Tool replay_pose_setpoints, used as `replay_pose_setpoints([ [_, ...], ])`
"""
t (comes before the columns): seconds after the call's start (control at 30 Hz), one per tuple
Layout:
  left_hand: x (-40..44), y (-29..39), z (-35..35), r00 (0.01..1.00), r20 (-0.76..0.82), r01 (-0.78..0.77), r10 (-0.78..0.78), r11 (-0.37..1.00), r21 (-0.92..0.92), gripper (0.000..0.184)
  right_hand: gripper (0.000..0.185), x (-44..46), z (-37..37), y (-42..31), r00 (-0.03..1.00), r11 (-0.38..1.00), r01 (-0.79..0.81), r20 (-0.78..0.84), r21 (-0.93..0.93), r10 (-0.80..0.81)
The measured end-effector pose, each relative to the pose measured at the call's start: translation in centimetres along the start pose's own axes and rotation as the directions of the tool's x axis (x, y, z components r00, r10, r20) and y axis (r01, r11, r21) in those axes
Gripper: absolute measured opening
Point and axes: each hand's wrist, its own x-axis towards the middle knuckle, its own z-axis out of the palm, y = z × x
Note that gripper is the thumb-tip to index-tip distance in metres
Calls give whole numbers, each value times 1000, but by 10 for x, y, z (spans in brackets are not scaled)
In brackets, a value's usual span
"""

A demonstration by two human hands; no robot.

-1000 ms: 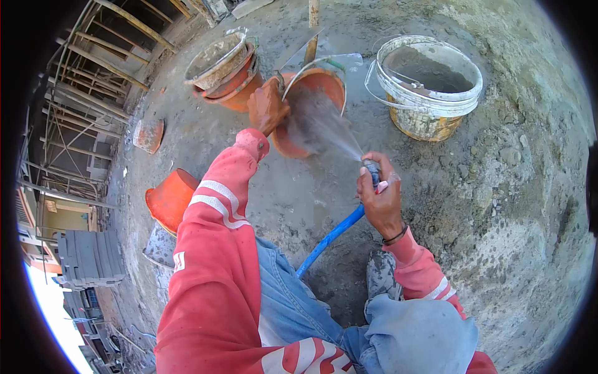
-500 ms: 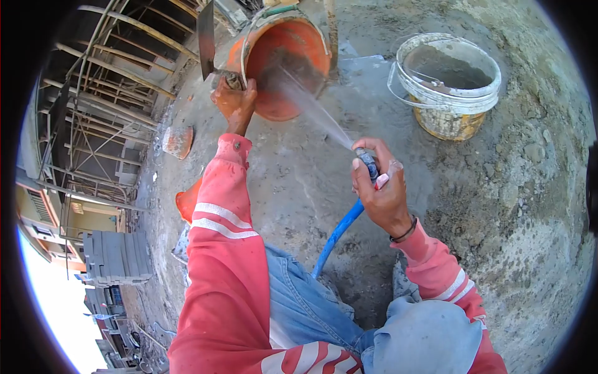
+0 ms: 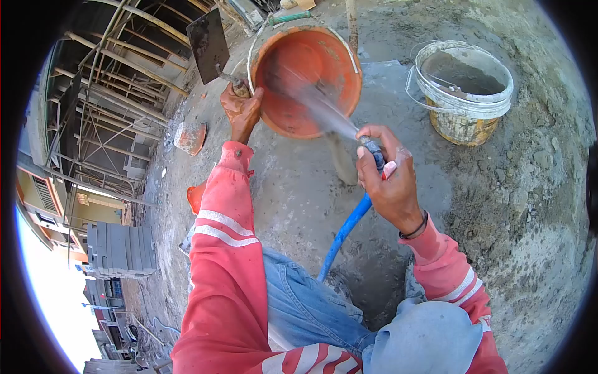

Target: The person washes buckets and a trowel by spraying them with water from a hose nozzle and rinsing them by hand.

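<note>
My left hand (image 3: 242, 112) is closed round the handle of a trowel (image 3: 208, 47), whose broad blade points up and away. Its thumb side is against the rim of an orange bucket (image 3: 311, 53), tipped over so its mouth faces me. In my right hand (image 3: 392, 174) is a hose nozzle (image 3: 374, 154) on the end of a blue hose (image 3: 344, 235). White spray shoots from it into the bucket, where a little grey residue shows. Grey water (image 3: 341, 159) runs from the bucket's lower rim onto the ground.
A white, cement-smeared bucket (image 3: 464, 112) holding grey material stands to the right. On the left lie an orange-and-grey piece (image 3: 190, 138) and another orange object (image 3: 197, 197) partly behind my sleeve. Stacked grey blocks (image 3: 121, 249) and pole scaffolding (image 3: 124, 93) are farther left.
The orange bucket has turned its mouth more towards me, and grey water now spills from its lower edge. The trowel blade has swung from edge-on to nearly flat. Spray continues.
</note>
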Motion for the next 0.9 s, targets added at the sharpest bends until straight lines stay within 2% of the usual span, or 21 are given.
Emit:
replay_pose_setpoints([
  [0.07, -4, 5, -4, 998, 45, 56, -51, 992, -112, 24, 14, 0, 0, 6, 999, 1000, -26, 26, -10, 26],
  [0.1, -5, -2, -7, 997, 38, 64, -60, 992, -110, 24, 14, -1, -1, 9, 1000, 999, -21, 15, -45, 22],
  [0.17, -6, -20, -8, 947, 214, 269, -237, 954, -131, 25, 14, -3, -2, 11, 1000, 996, -18, 17, -87, 20],
  [0.2, -12, -27, -8, 948, 205, 276, -245, 952, -135, 25, 14, -4, -2, 8, 999, 997, -49, 0, -65, 49],
  [0.27, -17, -36, -2, 937, 292, 222, -193, 972, -70, 31, 14, -6, -6, 12, 999, 998, -39, -2, -59, 39],
  [0.33, -25, -39, 14, 979, 190, -52, 69, 995, -89, 39, 14, -9, -10, 34, 1000, 990, -12, -4, -143, 12],
  [0.37, -31, -30, 19, 968, 248, 41, 24, 966, -255, 41, 14, -11, -12, 32, 998, 990, -61, -1, -125, 61],
  [0.4, -36, -33, 22, 950, 313, 100, -3, 951, -294, 42, 14, -13, -14, 31, 993, 987, -118, 1, -107, 119],
  [0.43, -42, -35, 26, 926, 375, 163, -31, 932, -325, 42, 14, -13, -15, 31, 996, 990, -82, 14, -117, 85],
  [0.47, -47, -45, 32, 900, 429, 190, -72, 952, -239, 40, 14, -13, -16, 30, 992, 990, -123, 4, -69, 123],
  [0.5, -53, -46, 34, 910, 410, 182, -65, 950, -252, 40, 14, -14, -18, 30, 986, 985, -168, -5, -21, 168],
  [0.57, -62, -42, 41, 816, 536, 293, -215, 954, -62, 24, 15, -15, -21, 28, 989, 988, -144, 12, -47, 145],
  [0.63, -63, -34, 45, 803, 566, 269, -188, 961, -63, 25, 14, -18, -22, 27, 969, 965, -245, 4, -97, 247],
  [0.67, -62, -31, 47, 779, 603, 249, -169, 967, -50, 25, 14, -20, -23, 29, 971, 966, -237, 5, -104, 239],
  [0.7, -59, -32, 50, 784, 598, 247, -165, 968, -56, 25, 13, -21, -23, 31, 966, 960, -250, 26, -129, 255],
  [0.77, -57, -37, 58, 784, 581, 225, -220, 972, 64, 33, 13, -22, -22, 33, 961, 952, -263, 49, -159, 273],
  [0.9, -56, -38, 66, 815, 543, 124, -203, 976, 179, 34, 11, -22, -18, 31, 956, 953, -289, 27, -90, 292],
])
